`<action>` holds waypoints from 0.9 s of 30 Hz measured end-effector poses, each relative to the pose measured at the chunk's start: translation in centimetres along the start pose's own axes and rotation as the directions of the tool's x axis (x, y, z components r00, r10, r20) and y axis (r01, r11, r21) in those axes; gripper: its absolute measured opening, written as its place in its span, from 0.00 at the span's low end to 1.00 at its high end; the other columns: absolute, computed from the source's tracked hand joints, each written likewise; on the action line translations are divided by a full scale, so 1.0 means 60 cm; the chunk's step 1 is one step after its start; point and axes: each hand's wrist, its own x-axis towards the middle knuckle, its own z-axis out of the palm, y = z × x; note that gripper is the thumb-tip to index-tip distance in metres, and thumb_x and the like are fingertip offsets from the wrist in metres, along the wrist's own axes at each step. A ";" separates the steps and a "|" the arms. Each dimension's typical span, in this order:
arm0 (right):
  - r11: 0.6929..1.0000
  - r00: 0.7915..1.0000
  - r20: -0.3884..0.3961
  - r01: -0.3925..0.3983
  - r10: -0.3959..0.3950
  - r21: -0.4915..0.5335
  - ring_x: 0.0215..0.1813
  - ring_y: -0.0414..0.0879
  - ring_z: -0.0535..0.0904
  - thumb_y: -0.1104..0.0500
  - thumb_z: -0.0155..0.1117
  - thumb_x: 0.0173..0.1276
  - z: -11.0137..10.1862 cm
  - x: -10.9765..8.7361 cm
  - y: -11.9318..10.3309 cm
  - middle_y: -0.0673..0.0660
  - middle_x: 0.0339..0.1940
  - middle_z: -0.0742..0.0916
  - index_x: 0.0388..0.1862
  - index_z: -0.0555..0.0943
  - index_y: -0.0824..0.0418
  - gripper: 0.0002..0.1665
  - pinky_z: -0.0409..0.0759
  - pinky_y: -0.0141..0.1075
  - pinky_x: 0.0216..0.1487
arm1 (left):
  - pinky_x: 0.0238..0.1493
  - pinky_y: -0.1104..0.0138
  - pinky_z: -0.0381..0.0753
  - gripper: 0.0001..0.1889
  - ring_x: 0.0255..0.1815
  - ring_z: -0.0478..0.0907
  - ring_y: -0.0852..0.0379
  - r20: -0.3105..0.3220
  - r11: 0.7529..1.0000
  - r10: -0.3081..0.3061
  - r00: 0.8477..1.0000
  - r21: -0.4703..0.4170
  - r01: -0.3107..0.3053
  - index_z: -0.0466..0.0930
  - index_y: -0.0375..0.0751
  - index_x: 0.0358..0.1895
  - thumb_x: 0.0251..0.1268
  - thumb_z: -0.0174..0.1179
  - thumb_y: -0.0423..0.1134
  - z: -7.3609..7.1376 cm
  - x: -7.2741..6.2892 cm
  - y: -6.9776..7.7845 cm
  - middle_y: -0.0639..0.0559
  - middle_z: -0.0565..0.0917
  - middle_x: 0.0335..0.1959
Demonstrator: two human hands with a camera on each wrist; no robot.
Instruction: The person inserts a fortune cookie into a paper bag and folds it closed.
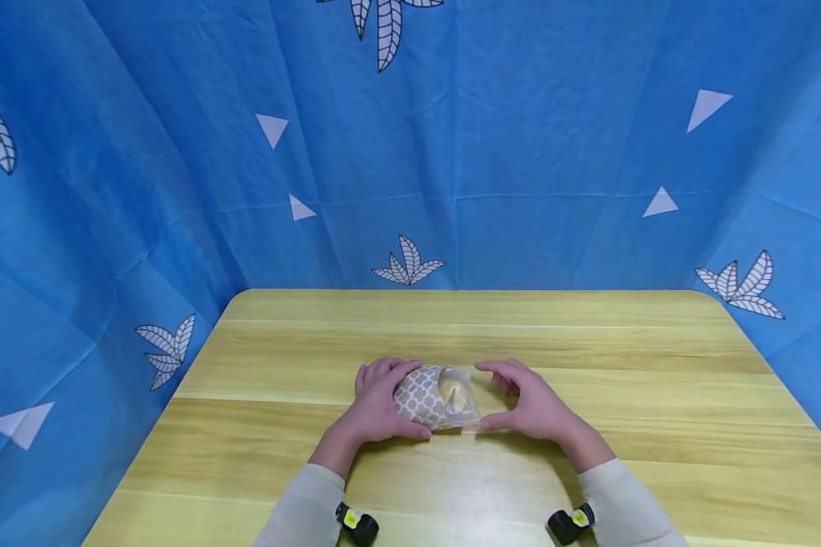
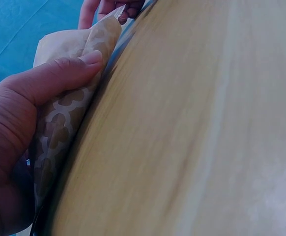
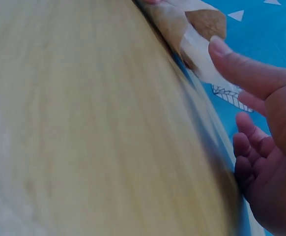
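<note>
A small bag [image 1: 420,396] printed with a white-and-tan lattice pattern lies on the table. Its right end is see-through and shows something pale yellow-brown inside, perhaps bread. My left hand [image 1: 376,408] grips the patterned end, thumb along the near side and fingers over the far side. In the left wrist view that thumb presses on the bag [image 2: 59,123]. My right hand [image 1: 530,403] is at the see-through end with thumb and fingers spread apart, the thumb tip right by the bag's near corner. The right wrist view shows the brown contents [image 3: 209,24] beyond that thumb.
The wooden table [image 1: 486,494] has light grain and rounded far corners. Behind and beside it hangs a blue cloth [image 1: 534,152] with white leaves and triangles. Small black cameras [image 1: 362,528] are strapped at both wrists, over pale sleeves [image 1: 308,505].
</note>
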 end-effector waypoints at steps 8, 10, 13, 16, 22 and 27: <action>1.000 1.000 0.023 0.010 -0.010 -0.015 0.42 0.49 0.72 0.51 0.84 0.49 0.001 0.003 0.003 0.52 0.43 0.79 0.67 0.76 0.55 0.46 0.75 0.40 0.43 | 0.71 0.43 0.36 0.57 0.69 0.59 0.50 -0.004 1.000 0.004 1.000 -0.017 -0.004 0.68 0.57 0.73 0.29 0.81 0.63 0.001 0.000 -0.001 0.51 0.68 0.65; 1.000 1.000 0.021 0.007 -0.007 -0.008 0.42 0.49 0.72 0.52 0.85 0.48 0.003 0.004 0.000 0.52 0.42 0.79 0.67 0.77 0.55 0.45 0.75 0.40 0.43 | 0.71 0.43 0.36 0.57 0.69 0.59 0.50 -0.006 1.000 0.002 1.000 -0.014 -0.003 0.68 0.57 0.73 0.29 0.81 0.63 0.001 0.000 -0.001 0.51 0.68 0.65; 1.000 1.000 0.013 0.008 -0.008 0.005 0.41 0.48 0.72 0.52 0.86 0.46 0.006 0.007 -0.002 0.52 0.41 0.79 0.65 0.78 0.55 0.45 0.75 0.39 0.42 | 0.71 0.44 0.36 0.57 0.69 0.58 0.51 -0.007 1.000 -0.003 1.000 -0.009 0.003 0.67 0.58 0.73 0.29 0.81 0.63 0.001 0.001 -0.001 0.52 0.68 0.65; 1.000 1.000 -0.003 0.016 -0.016 0.026 0.40 0.48 0.73 0.52 0.87 0.44 0.011 0.009 -0.002 0.52 0.40 0.79 0.63 0.79 0.55 0.45 0.75 0.39 0.41 | 0.71 0.44 0.36 0.57 0.68 0.59 0.51 -0.009 1.000 -0.002 1.000 -0.009 0.002 0.67 0.58 0.73 0.28 0.81 0.64 0.001 0.001 0.000 0.52 0.68 0.65; 0.998 0.999 -0.018 0.033 -0.032 0.059 0.38 0.48 0.73 0.51 0.87 0.43 0.020 0.016 0.001 0.53 0.38 0.80 0.60 0.80 0.56 0.43 0.75 0.38 0.40 | 0.71 0.44 0.36 0.58 0.68 0.59 0.50 -0.010 1.000 0.003 1.000 -0.027 -0.004 0.67 0.57 0.73 0.28 0.81 0.64 0.002 0.001 0.001 0.51 0.68 0.65; 0.997 0.999 -0.016 0.043 -0.042 0.070 0.36 0.48 0.72 0.52 0.87 0.44 0.026 0.020 -0.002 0.54 0.37 0.79 0.59 0.81 0.55 0.41 0.74 0.37 0.38 | 0.71 0.42 0.36 0.58 0.68 0.59 0.50 -0.005 0.999 0.001 1.000 -0.035 -0.001 0.67 0.57 0.74 0.28 0.80 0.65 0.004 0.002 0.002 0.51 0.68 0.65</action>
